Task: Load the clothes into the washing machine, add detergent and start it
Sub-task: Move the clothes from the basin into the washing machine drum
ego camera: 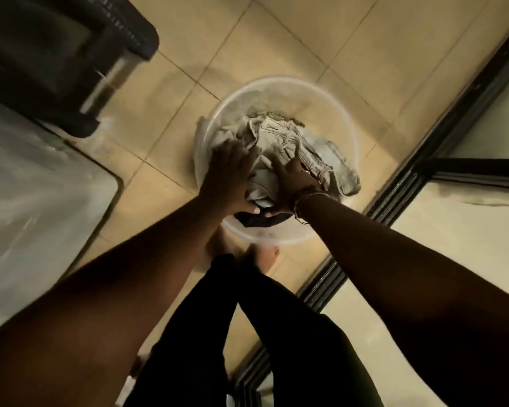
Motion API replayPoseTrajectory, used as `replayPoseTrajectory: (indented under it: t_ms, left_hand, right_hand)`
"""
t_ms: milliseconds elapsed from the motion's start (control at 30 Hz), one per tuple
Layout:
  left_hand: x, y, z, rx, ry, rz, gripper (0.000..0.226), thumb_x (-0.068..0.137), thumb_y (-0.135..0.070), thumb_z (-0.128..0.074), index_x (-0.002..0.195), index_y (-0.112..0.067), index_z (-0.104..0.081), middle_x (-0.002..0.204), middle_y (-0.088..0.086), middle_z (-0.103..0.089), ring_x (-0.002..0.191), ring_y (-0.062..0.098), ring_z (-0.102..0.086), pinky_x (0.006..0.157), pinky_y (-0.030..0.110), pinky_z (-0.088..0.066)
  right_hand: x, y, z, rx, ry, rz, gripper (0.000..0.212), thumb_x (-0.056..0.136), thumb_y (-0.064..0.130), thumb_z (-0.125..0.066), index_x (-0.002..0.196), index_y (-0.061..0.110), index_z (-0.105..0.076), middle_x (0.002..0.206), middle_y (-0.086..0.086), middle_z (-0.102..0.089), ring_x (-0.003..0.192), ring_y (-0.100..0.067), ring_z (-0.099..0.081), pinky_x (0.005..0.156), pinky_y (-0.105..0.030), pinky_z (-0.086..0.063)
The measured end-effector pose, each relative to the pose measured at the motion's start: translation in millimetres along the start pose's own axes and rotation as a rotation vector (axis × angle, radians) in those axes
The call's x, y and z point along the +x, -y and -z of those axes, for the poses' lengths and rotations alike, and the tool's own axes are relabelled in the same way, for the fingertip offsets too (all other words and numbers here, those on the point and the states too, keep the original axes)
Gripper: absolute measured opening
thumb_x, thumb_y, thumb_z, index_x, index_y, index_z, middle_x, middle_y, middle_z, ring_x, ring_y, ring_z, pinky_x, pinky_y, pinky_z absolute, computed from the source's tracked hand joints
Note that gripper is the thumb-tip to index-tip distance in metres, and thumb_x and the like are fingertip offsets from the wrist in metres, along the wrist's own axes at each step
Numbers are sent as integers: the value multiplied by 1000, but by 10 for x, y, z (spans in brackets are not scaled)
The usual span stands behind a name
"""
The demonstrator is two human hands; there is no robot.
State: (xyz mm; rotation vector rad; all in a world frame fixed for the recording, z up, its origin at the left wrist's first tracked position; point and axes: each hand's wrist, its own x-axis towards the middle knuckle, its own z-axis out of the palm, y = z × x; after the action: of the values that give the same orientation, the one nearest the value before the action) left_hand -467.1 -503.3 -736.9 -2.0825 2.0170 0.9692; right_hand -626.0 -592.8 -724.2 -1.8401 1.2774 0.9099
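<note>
A clear round plastic basin (276, 86) sits on the tiled floor in front of my feet. It holds a heap of clothes (294, 142): pale beige and grey garments on top, a dark one at the near rim. My left hand (228, 174) presses down on the left side of the heap, fingers curled into the fabric. My right hand (296, 179), with bangles at the wrist, grips the pale cloth in the middle. The washing machine (33, 201) shows as a white top at the left edge.
A dark woven laundry basket (56, 54) stands at the upper left, next to the machine. A black sliding-door track (394, 183) runs diagonally on the right. My bare feet (265, 257) and dark trousers are just below the basin.
</note>
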Motion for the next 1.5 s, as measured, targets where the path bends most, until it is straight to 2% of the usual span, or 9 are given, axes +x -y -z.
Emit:
replayPoseTrajectory:
  t_ms: [200,333,567,700,833,1100,1300,1400,1500]
  left_hand:
    - [236,-37,-182,14,32,92,115,52,-72,-82,141,-14,-38,147,19,-42,141,44,-34,116,60,-27]
    - [78,-229,255,-79,-1,101,105,52,-68,-85,134,-17,-46,137,13,-55,131,38,-49,108,55,-41]
    - [-396,-628,1562,-182,-51,-5,94,50,-65,-87,122,-17,-51,122,7,-64,117,29,-59,98,46,-51]
    - [-755,-848,2126,-279,-55,-45,101,50,-59,-91,132,-20,-47,131,2,-59,123,23,-54,96,38,-49]
    - [-1198,-1107,2733,-393,-80,-130,111,48,-61,-91,142,-29,-42,138,-4,-54,127,17,-49,102,31,-44]
    - [-1933,-1688,3523,-717,-221,-142,38,65,-25,-81,98,-18,-63,87,-1,-72,82,6,-64,74,40,-56]
    - [-2399,-2000,4300,-914,-415,-155,29,61,-19,-79,84,-31,-65,75,-14,-67,72,2,-60,69,26,-46]
    - [-2666,-2182,4684,-1007,-502,-171,42,64,0,-82,100,-16,-67,89,-7,-71,81,5,-66,78,22,-52]
    - [-2891,-2322,5116,-1046,-616,-227,41,66,4,-77,102,-14,-67,86,-11,-74,82,3,-67,77,19,-52]
  right_hand:
    - [204,-21,2,-261,77,187,75,87,52,-68,152,31,-37,146,-12,-54,134,-35,-51,110,-41,-41]
    - [-241,-50,329,-339,79,207,70,79,69,-60,139,35,-51,132,-3,-65,123,-33,-59,98,-38,-48]
    - [-1237,162,1314,-272,59,219,89,58,89,-61,130,37,-55,121,1,-69,111,-28,-65,93,-36,-51]
    - [-1862,264,1730,-185,16,208,67,73,75,-67,120,28,-60,112,0,-70,100,-26,-67,78,-31,-45]
    - [-2645,354,2133,-173,-110,268,69,75,75,-65,132,37,-55,128,3,-67,114,-26,-64,88,-32,-49]
    - [-4107,369,2343,301,-310,395,76,57,78,-70,120,38,-60,114,6,-71,104,-20,-66,88,-35,-53]
    - [-4851,87,2575,988,-336,634,120,61,56,-90,156,23,-24,127,-5,-65,118,-18,-64,107,-36,-50]
    - [-5123,0,2569,984,-477,697,132,55,69,-86,159,22,-20,150,3,-45,139,-6,-44,121,-33,-31]
    - [-5179,-64,2478,970,-496,752,136,55,51,-96,160,19,-16,160,0,-37,146,-17,-39,123,-52,-27]
